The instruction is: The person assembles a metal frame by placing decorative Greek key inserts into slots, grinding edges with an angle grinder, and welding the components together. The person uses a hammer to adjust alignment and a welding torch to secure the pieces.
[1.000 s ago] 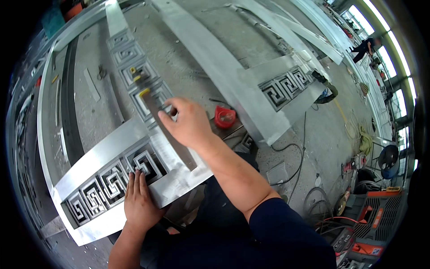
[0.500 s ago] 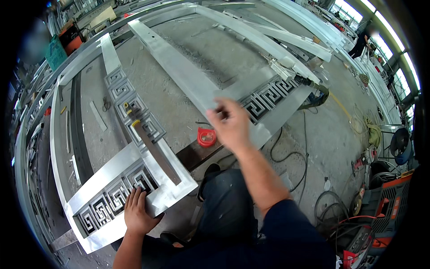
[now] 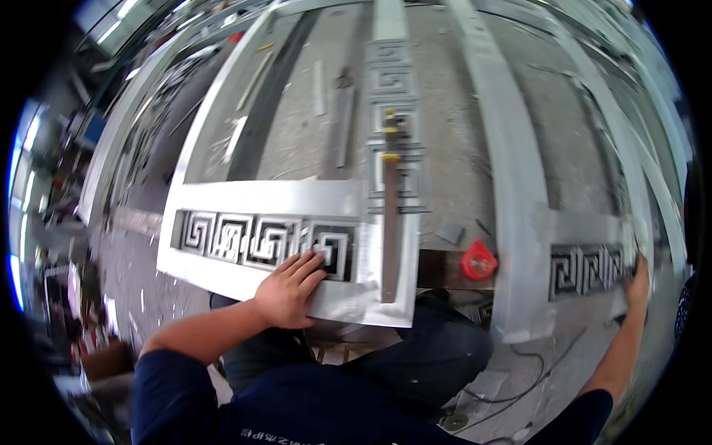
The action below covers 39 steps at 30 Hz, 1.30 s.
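My left hand (image 3: pixel 291 291) lies with stretched fingers on the near rail of a silvery metal frame (image 3: pixel 222 263). Its fingertips reach over a Greek-key fretwork panel (image 3: pixel 271 241) set into that frame. At the far right my right hand (image 3: pixel 638 285) is beside a second fretwork panel (image 3: pixel 586 268); its fingers are blurred and partly hidden, with something dark next to them. A tool with a long flat blade (image 3: pixel 390 230) and a black-and-yellow handle (image 3: pixel 391 133) lies along the frame's right upright. Between the two panels sits a red tape measure (image 3: pixel 478 261).
Long metal bars (image 3: pixel 504 133) run away from me. Loose strips (image 3: pixel 319 87) lie on the concrete floor. A dark cable (image 3: pixel 530 371) curls at the lower right, and stacked stock and clutter (image 3: pixel 96 334) stand at the left.
The view has swung to the right side of the picture, bringing the left frame nearer the middle. My right hand has moved from above the tape measure to the far right panel. My left hand stays on the frame.
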Tool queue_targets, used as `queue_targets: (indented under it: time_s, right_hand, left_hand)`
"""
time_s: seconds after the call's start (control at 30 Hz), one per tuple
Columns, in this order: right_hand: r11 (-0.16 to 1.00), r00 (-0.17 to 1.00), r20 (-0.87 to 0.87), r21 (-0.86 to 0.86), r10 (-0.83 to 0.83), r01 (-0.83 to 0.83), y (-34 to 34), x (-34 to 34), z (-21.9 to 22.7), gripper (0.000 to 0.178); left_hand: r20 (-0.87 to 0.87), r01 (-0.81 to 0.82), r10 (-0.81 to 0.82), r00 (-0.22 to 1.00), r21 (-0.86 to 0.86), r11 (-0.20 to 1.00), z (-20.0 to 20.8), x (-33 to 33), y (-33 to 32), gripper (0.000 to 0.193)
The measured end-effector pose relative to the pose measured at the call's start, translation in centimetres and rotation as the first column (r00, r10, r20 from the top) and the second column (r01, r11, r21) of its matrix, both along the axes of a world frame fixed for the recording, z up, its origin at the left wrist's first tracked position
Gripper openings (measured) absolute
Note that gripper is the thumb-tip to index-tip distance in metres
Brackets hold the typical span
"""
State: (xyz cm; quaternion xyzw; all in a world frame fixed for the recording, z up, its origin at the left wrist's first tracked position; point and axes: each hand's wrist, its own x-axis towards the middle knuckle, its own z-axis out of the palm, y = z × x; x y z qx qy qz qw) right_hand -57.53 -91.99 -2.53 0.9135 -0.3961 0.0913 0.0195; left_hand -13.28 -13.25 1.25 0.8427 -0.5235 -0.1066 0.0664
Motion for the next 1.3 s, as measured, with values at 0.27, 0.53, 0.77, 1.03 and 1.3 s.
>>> queue_targets:
  time_s: [0.27,0.53,0.77,1.03,1.3]
  right_hand:
    - [0.994,1.0,0.017,-0.109,-0.015,0.017,-4.3,1.2,-1.2,0.066]
    - [0.929,0.98,0.179,-0.339,-0.091,0.148,13.2,0.5,7.1,0.07]
    - [0.942,0.782,0.566,0.326,-0.26,0.078,32.7,-0.5,15.6,0.032]
    - [0.869,0.938,0.346,0.464,0.001,-0.172,50.4,11.0,15.8,0.028]
    - [0.744,0.79,0.081,0.288,0.608,-0.603,60.1,23.5,22.2,0.019]
  left_hand:
    - [-0.058,0.011,-0.009,0.998,0.046,0.999,-1.7,0.5,0.2,0.086]
    - [-0.078,0.047,-0.038,0.996,0.122,0.991,-0.9,0.1,0.0,0.094]
    - [0.007,-0.012,0.011,1.0,0.026,1.0,-1.3,-1.4,-1.0,0.092]
    - [-0.008,-0.038,0.038,0.999,-0.049,0.998,-2.2,-2.0,-0.6,0.089]
    - [-0.017,-0.058,0.057,0.998,-0.058,0.997,-2.3,-1.5,0.5,0.086]
